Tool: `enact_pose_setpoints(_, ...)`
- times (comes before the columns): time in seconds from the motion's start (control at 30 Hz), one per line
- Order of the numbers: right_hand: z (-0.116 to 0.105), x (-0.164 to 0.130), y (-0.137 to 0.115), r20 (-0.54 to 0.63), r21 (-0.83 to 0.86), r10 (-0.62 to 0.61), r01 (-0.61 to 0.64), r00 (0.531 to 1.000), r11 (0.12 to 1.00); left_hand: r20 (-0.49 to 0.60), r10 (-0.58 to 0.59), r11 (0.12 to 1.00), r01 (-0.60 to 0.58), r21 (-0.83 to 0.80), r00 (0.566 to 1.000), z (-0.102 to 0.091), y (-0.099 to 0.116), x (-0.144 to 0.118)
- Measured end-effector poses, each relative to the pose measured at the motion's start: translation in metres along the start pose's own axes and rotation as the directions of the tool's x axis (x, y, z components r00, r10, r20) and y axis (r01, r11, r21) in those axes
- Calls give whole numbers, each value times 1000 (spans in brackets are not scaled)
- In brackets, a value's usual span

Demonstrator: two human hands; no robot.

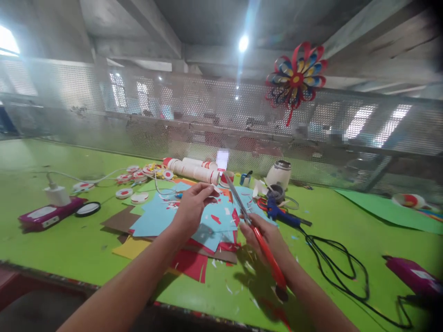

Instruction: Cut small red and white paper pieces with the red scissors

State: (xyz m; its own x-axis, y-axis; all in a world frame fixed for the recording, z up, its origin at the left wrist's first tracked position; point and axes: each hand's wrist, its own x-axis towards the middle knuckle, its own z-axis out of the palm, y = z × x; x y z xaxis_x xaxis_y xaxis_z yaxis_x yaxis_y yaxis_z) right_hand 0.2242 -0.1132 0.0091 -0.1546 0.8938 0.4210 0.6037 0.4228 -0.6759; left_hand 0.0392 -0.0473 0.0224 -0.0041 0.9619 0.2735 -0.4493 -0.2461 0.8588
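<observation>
My right hand is closed around a pair of scissors with long red handles. Their metal blades point up and away, over the paper. To the left, my left hand is held above the paper with thumb and fingers pinched together; whatever is between the fingertips is too small to make out. Beneath both hands lies a loose pile of light blue paper sheets, strewn with small red and white scraps. Red paper, yellow paper and brown paper stick out from under the blue.
White rolls lie behind the pile. Several red-and-white discs sit at left, near a purple power strip. A blue glue gun trails a black cable at right. Green paper lies farther right. A perforated metal screen stands behind.
</observation>
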Motion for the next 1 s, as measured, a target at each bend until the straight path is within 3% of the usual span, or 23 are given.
enact_pose_setpoints(0.13, 1, -5, -5, 137, 10, 39, -41, 990, 999, -47, 35, 997, -38, -62, 998, -1, 7, 0)
enact_pose_setpoints(0.43, 3, -15, -29, 121, 37, 51, -56, 991, 998, -115, 73, 989, -88, -123, 991, -2, 21, 3)
enact_pose_setpoints(0.63, -3, -15, -30, 140, -12, 28, -27, 990, 1000, -43, 23, 982, -31, -185, 999, 2, 18, -2)
enact_pose_setpoints(0.8, -10, -21, -15, 261, -53, -24, 39, 965, 998, -17, -2, 980, -1, -201, 1000, 7, 16, -7)
enact_pose_setpoints(1.0, -4, -32, -1, 122, -44, 34, -29, 992, 999, 1, -17, 991, 17, -135, 1000, 9, 12, -9)
